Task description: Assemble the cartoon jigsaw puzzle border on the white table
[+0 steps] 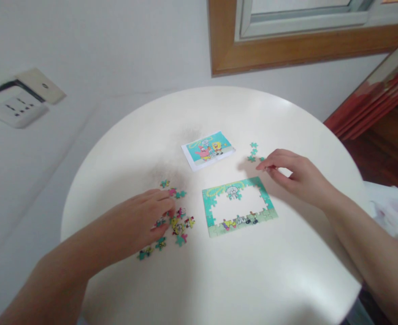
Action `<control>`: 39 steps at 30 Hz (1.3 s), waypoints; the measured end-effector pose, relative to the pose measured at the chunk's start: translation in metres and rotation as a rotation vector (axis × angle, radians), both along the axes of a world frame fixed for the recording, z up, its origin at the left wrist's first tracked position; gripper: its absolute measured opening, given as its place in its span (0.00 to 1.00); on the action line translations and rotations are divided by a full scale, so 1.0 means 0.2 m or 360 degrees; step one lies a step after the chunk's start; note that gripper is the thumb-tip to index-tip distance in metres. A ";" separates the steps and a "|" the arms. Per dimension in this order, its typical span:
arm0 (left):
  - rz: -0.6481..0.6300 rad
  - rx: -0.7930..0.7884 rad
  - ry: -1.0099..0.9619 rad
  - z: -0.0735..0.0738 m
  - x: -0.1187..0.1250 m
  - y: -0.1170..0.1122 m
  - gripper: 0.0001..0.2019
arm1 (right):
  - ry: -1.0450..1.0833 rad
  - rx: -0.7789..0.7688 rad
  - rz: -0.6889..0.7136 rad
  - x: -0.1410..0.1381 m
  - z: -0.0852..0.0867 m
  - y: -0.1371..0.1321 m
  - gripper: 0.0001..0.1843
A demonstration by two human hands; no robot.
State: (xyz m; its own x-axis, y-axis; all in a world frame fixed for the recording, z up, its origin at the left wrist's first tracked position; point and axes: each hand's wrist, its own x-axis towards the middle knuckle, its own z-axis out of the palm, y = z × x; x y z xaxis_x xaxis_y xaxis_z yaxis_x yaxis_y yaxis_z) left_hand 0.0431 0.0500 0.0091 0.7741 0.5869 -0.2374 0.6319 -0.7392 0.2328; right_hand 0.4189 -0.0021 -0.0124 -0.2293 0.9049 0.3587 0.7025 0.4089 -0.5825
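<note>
A partly assembled jigsaw puzzle (210, 212) lies flat on the table, its frame joined around a bare middle. A grey-white cartoon face fills its upper part. My left hand (146, 216) is over a loose cluster of puzzle pieces (178, 225) to the left, thumb and fingers apart and partly hiding some of them. Above the puzzle's upper right corner, my right hand (293, 174) is closed in a pinch on a small puzzle piece (270, 168), mostly hidden by the fingertips. Several teal pieces (253, 151) lie just beyond those fingertips.
A reference picture card (207, 151) with the cartoon scene lies behind the puzzle. The round white table (219, 280) stands against a wall with a socket (18, 107) at left and a wood-framed window (287, 54) behind. A red curtain (371, 104) hangs at right.
</note>
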 end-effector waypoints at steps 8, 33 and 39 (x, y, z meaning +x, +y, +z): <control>0.0158 -0.0044 -0.0107 0.00 -0.04 -0.04 0.08 | 0.0008 0.0021 0.0014 0.00 0.00 0.00 0.12; 0.0473 0.0305 -0.0219 -0.04 -0.18 -0.22 0.11 | -0.0091 -0.0095 -0.0177 0.07 -0.08 0.02 0.09; 0.0427 0.0295 -0.0205 -0.06 -0.16 -0.24 0.09 | -0.0089 -0.0102 -0.0182 0.08 -0.09 0.02 0.08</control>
